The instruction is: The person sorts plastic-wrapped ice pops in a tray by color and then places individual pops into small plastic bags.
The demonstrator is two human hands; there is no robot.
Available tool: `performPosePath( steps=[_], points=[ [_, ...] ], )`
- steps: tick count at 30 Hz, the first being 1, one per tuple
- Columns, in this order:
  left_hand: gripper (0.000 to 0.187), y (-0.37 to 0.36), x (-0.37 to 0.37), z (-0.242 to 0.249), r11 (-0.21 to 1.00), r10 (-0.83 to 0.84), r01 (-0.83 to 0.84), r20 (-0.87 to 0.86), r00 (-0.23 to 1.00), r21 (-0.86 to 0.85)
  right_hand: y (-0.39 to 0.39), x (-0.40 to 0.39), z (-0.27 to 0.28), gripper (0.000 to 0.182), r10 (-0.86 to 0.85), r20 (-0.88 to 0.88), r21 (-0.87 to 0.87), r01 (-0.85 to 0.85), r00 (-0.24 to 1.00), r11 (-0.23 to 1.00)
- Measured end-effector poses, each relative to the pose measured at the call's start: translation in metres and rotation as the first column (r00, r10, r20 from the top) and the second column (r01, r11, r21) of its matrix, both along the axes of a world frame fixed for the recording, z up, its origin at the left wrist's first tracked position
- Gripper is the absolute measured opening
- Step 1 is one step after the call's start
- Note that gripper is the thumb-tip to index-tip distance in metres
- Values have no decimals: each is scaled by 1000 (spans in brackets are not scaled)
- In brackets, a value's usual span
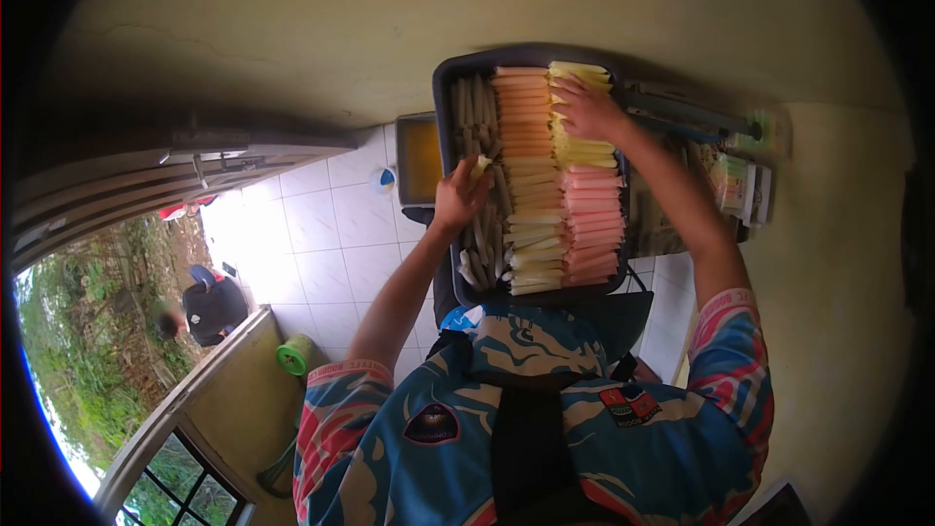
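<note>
1. Left hand (463,200): over the left part of the tray, grip clenched around a pale packet (480,167), one end poking out past the fingers.
2. Right hand (589,111): laid over the yellow packets (584,154), top right of tray, fingers spread; cannot tell if its grip has one.
3. Dark tray (442,112): in front of the person, filled with slim packets in columns; its support is hidden.
4. Left column: whitish packets (477,97), less tidy, some tilted.
5. Middle column: orange packets (523,112) at far end, cream packets (536,234) nearer the body.
6. Right column: yellow ones far, pink packets (594,209) near, stacked side by side.
7. Smaller tray (400,166), orange-yellow inside, just left of dark tray.
8. White tile floor (341,219) at left; green basket (294,356) by the doorway, another person (214,310) outside.
</note>
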State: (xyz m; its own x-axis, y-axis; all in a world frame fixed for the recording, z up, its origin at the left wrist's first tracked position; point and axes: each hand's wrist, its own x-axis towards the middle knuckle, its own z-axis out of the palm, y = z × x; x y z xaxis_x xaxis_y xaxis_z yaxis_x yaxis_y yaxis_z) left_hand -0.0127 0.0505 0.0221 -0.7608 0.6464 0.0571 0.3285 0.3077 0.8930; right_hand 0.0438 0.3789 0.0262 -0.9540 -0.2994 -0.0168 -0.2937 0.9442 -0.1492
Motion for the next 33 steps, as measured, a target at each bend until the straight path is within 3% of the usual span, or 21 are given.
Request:
performPosePath(
  steps=[4, 5, 8, 10, 12, 14, 16, 19, 23, 26, 27, 30, 31, 33],
  points=[
    [31, -3, -2, 6, 998, 58, -59, 117, 991, 7, -14, 10, 7, 25, -169, -152, -94, 156, 974, 983],
    [31, -4, -4, 6, 997, 72, -74, 129, 989, 9, -20, 13, 9, 24, -284, -173, -166, 257, 943, 952],
    [30, -8, -7, -7, 998, 35, -38, 54, 998, 59, -34, 33, 9, 22, -575, -178, -411, 470, 799, 781],
    [32, -9, -11, -7, 994, 14, -27, 118, 993, 105, -42, 50, 4, 21, -710, -132, -597, 516, 692, 614],
    [35, -3, -11, -2, 987, -3, -36, 244, 970, 155, -61, 69, 9, 18, -760, -82, -678, 522, 645, 517],
    [37, 2, -5, 13, 977, -15, -77, 426, 905, 197, -88, 87, 20, 17, -775, 33, -776, 504, 631, 378],
    [38, 11, 7, 11, 970, -103, -22, 489, 866, 244, -118, 106, 24, 23, -698, 389, -764, 634, 602, 121],
    [37, 28, 33, 0, 941, -302, 227, 320, 898, 252, -149, 120, 36, 30, -552, 497, -806, 592, 669, -8],
    [53, 55, 69, 17, 955, -297, 236, 581, 758, 180, -153, 134, 30, 30, -515, 600, -799, 482, 612, -359],
    [43, 70, 75, 14, 947, -310, 192, 580, 753, 256, -134, 143, 27, 25, -490, 657, -748, 414, 573, -519],
    [34, 74, 77, 12, 940, -315, 133, 644, 697, 315, -129, 143, 35, 21, -506, 651, -755, 408, 567, -513],
    [31, 78, 70, 9, 936, -305, -17, 834, 459, 352, -122, 147, 37, 20, -534, 632, -770, 377, 562, -515],
    [25, 76, 68, 12, 930, -312, -35, 835, 454, 367, -123, 146, 34, 17, -595, 594, -803, 359, 541, -476],
    [23, 72, 63, 9, 942, -308, 63, 773, 554, 330, -118, 149, 34, 15, -535, 636, -772, 433, 557, -466]
  ],
)
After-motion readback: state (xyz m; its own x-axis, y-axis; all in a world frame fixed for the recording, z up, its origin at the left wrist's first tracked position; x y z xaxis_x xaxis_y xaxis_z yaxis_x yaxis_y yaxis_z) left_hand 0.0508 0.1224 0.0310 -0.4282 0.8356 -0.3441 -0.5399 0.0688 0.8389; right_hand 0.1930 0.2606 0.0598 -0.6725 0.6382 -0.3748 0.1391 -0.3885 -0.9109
